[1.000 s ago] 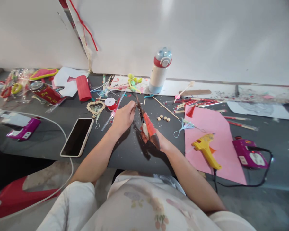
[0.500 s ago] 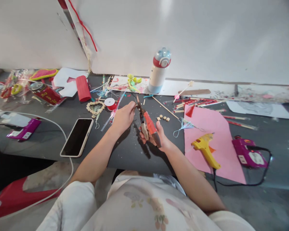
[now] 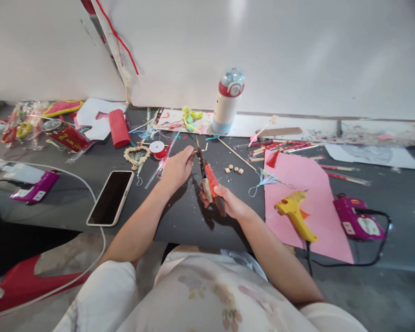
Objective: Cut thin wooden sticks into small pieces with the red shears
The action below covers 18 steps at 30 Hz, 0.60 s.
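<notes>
My right hand [image 3: 228, 203] is wrapped round the red handles of a pair of cutters [image 3: 207, 177], whose dark blades point up and away from me. My left hand [image 3: 177, 168] pinches something small and thin at the blades' tip; I cannot make out what it is. Both hands hover over the black table [image 3: 180, 216], just in front of me. A few small wooden cubes [image 3: 234, 170] lie right of the blades.
A phone [image 3: 110, 196] lies left of my arm, a red thread spool [image 3: 158, 148] and a bead ring [image 3: 137, 154] beyond it. To the right are pink paper [image 3: 297, 180], a yellow glue gun [image 3: 295, 213] and a purple device [image 3: 356, 220]. A bottle [image 3: 227, 101] stands at the back.
My right hand's fingers have closed tighter round the cutter handles, and the handles have come together. My left hand stays at the blade tip.
</notes>
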Available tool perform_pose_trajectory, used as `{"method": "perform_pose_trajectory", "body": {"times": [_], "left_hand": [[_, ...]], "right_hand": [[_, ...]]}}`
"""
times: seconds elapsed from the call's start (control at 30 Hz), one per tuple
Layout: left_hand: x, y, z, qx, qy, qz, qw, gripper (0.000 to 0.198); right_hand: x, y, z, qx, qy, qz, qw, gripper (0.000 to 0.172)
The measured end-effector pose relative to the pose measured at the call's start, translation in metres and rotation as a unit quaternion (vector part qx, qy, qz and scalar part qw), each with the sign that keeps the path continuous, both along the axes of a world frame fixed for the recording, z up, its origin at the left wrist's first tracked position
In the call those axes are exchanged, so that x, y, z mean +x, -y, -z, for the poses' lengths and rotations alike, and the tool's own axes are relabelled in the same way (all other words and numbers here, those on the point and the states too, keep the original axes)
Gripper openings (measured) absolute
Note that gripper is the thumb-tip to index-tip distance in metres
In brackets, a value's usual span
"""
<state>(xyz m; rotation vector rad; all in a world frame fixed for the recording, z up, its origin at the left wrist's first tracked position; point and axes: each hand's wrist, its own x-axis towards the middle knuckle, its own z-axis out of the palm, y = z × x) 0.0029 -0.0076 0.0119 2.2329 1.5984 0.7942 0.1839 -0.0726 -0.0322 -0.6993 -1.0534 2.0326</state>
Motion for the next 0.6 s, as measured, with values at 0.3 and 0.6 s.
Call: {"method": "perform_pose_trajectory", "body": {"times": [0.3,0.6], "left_hand": [[0.006,0.002,0.002,-0.027,0.056,0.004,0.998,0.026],[0.007,0.000,0.004,-0.067,0.119,-0.022,0.990,0.023]], "right_hand": [[0.000,-0.002,0.000,0.043,0.043,0.009,0.998,0.051],[0.000,-0.002,0.009,0.057,0.058,0.018,0.997,0.048]]}}
